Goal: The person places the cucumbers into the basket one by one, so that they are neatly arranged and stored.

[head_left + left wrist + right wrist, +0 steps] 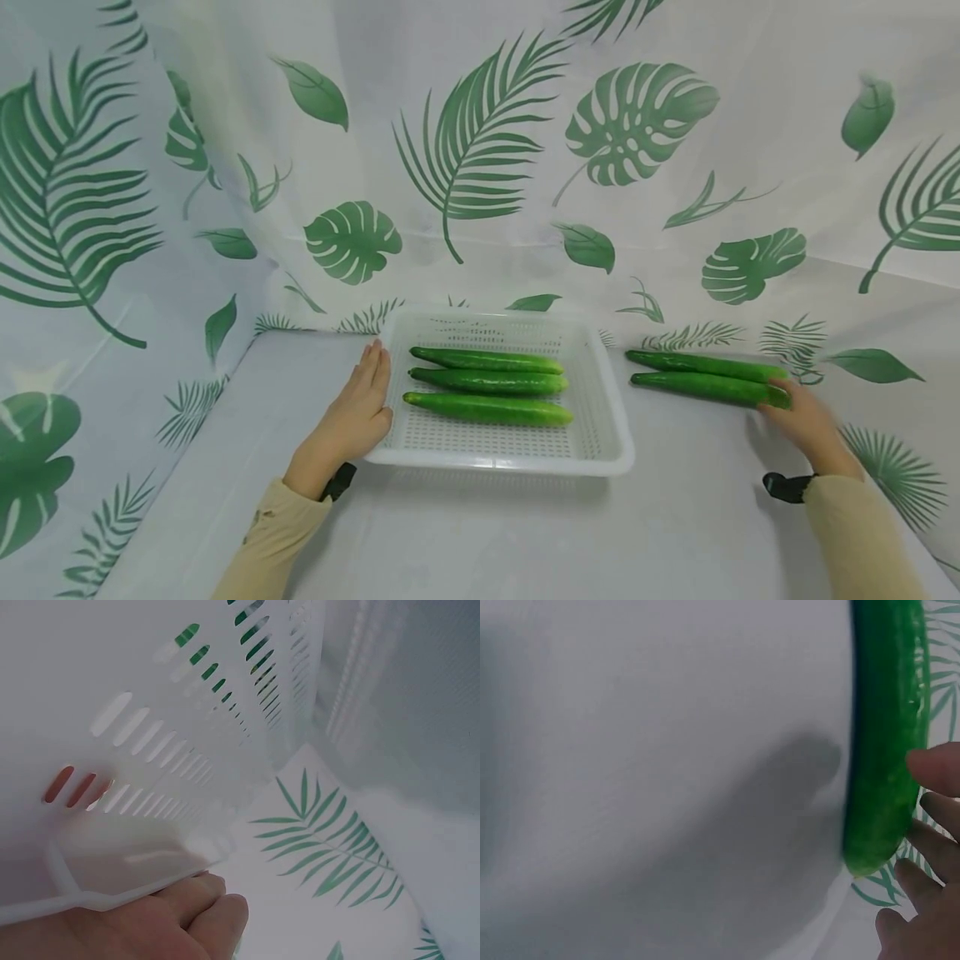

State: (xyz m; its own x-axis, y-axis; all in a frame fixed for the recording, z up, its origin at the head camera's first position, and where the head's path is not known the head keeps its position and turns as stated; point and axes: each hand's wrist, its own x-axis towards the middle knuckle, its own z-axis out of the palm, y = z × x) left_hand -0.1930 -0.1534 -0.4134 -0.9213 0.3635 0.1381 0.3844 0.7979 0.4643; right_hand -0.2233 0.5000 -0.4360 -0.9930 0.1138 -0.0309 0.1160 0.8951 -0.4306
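Three green cucumbers [487, 382] lie side by side in a white perforated plastic basket [495, 465]. My left hand [360, 400] holds the basket's left rim, its thumb over the inner side. In the left wrist view, fingers [214, 922] lie along the rim, and skin shows through the wall's slots. Two more cucumbers lie right of the basket, a rear one [697, 363] and a front one [705, 387]. At their right end is my right hand [810, 425], fingers loosely spread. Its thumb [937, 769] overlaps a cucumber [889, 735] in the right wrist view; firm contact cannot be told.
A white surface [480, 542] lies under everything. White cloth with green leaf prints [495, 150] rises behind and at the sides, close behind the basket and the two cucumbers. Dark bands [786, 487] sit at both wrists, beside beige sleeves.
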